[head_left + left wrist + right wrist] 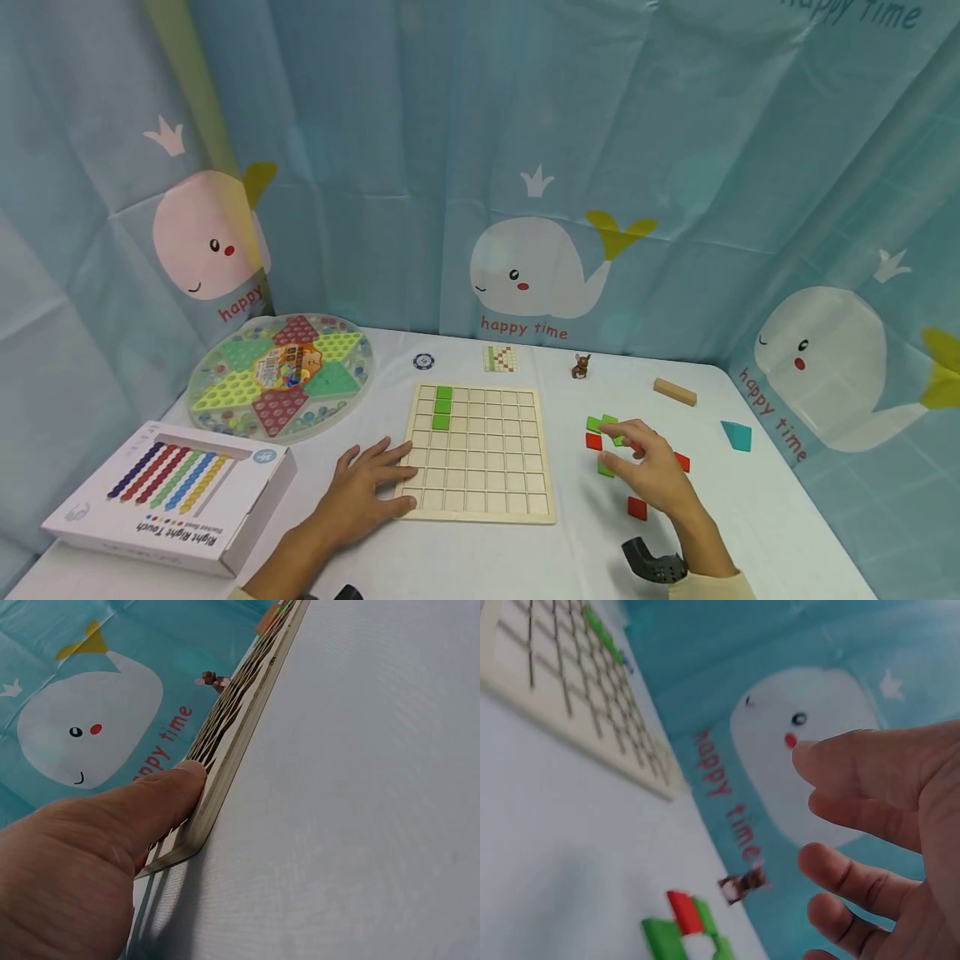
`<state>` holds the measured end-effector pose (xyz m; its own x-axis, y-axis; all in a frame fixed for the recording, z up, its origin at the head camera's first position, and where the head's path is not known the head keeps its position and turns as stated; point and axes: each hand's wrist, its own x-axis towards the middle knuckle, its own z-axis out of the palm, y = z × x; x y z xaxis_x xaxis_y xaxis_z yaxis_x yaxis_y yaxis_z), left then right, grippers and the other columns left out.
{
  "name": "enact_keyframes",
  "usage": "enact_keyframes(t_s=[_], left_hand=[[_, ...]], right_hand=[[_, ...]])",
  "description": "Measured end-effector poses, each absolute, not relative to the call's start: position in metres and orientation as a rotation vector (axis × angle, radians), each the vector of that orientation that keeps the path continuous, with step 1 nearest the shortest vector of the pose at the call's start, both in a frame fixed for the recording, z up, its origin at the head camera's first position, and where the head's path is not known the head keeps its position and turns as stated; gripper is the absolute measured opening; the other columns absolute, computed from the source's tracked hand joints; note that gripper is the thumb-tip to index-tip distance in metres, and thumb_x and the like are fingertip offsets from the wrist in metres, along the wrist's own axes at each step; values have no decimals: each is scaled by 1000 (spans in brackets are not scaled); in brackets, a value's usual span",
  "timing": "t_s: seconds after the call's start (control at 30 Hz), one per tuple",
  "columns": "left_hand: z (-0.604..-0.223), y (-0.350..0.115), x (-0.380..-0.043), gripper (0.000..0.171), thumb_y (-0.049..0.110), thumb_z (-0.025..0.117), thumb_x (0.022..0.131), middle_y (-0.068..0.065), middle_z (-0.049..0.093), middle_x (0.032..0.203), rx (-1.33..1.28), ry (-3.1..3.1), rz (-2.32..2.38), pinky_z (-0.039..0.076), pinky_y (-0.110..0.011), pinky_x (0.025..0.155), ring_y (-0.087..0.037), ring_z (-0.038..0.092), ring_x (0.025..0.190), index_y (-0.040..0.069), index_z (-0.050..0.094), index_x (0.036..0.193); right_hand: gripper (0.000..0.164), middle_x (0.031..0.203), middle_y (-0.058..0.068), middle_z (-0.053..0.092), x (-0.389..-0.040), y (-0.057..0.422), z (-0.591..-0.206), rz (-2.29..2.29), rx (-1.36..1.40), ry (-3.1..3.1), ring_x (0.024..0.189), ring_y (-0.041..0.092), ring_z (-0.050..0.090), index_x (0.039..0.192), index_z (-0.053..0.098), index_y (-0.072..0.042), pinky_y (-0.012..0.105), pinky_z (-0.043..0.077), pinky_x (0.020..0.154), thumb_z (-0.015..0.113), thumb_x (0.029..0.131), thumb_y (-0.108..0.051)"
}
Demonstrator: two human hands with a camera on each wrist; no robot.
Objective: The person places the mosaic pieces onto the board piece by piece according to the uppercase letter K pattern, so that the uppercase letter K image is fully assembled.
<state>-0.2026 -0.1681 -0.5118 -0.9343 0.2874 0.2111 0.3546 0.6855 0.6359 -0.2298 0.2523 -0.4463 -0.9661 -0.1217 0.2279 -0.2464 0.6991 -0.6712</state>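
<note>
A wooden grid board (489, 451) lies flat on the white table, with a column of green tiles (442, 407) in its upper left cells. My left hand (360, 492) rests on the board's left edge, fingers spread. In the left wrist view, the thumb (161, 799) presses on the board near a corner. My right hand (654, 472) hovers over loose tiles right of the board, thumb and index finger apart. Nothing shows between these fingers in the right wrist view. Loose red tiles (637, 507) and green tiles (593, 424) lie around and partly under it.
Behind the board are a poker chip (423, 362), a small pattern card (500, 358) and a brown animal figurine (581, 367). A wooden block (675, 392) and teal piece (737, 435) lie right. A round marble game board (281, 377) and white box (176, 496) stand left.
</note>
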Motion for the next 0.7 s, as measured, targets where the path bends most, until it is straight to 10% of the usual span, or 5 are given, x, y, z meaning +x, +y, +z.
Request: enact_keyframes(t_s=[0.23,0.7], left_hand=[[-512,-169,-203,43,38,80,75,1,52,140,-553,-2786,-1095,6,-60,107,-34,32,137,16,74,111],[-511,-167,-203,42,37,80,75,0,52,140,-541,-2799,-1093,5,-59,107,-34,32,137,17,74,111]], right_hand=[[38,115,7,63,-234,264,-462,1157,172,-2825,102,29,52,119,68,-8,39,46,78,76,84,-18],[39,126,15,58,-240,275,-485,1002,118,-2978,129,42,36,119,68,-10,64,32,99,77,81,-18]])
